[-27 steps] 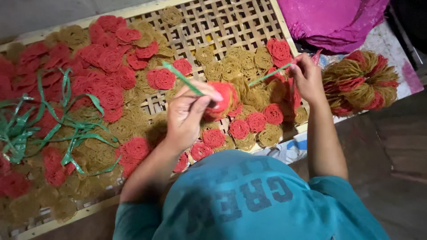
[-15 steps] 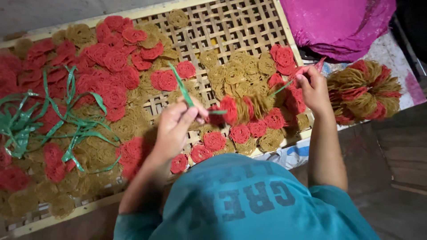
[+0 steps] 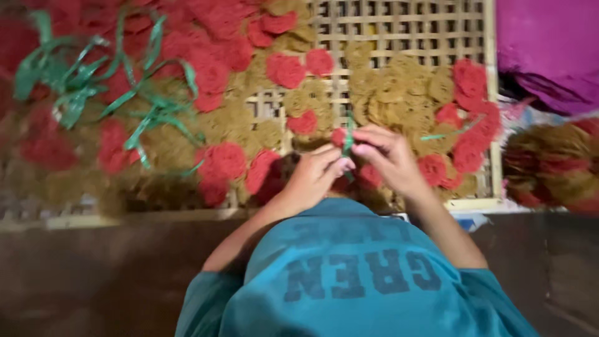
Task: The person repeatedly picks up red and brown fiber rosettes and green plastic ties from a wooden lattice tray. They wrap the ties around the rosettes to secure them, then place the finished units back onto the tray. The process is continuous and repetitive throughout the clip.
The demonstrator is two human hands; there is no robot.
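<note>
Over a woven bamboo tray (image 3: 405, 22), head view, frame somewhat blurred. Both hands meet just above the tray's near edge. Left hand (image 3: 315, 178): fingers curled, tips pressed together on a small stack of red discs (image 3: 340, 136), held edge-up. Right hand (image 3: 390, 156): thumb and forefinger pinch a thin green strip (image 3: 348, 140) that runs across the stack, touching it. The two hands touch at the fingertips. A second length of the same strip trails right from the fingers, over the discs lying there.

Around them: red and tan lacy discs (image 3: 399, 93) spread flat on the tray, many overlapping. Loose green strips (image 3: 150, 112) in a tangle on the far left. Tied bundles of discs (image 3: 552, 168) off the tray to the right. Purple cloth (image 3: 549, 43) at the upper right. The person's teal shirt (image 3: 355, 274) fills the bottom.

Judgement on handling: the discs look thin, dry, brittle, and very light, apt to crack if squeezed across the face. Best held by the rim of the stack, evenly. The strip looks limp, flat and slick, and is best gripped near its end.
</note>
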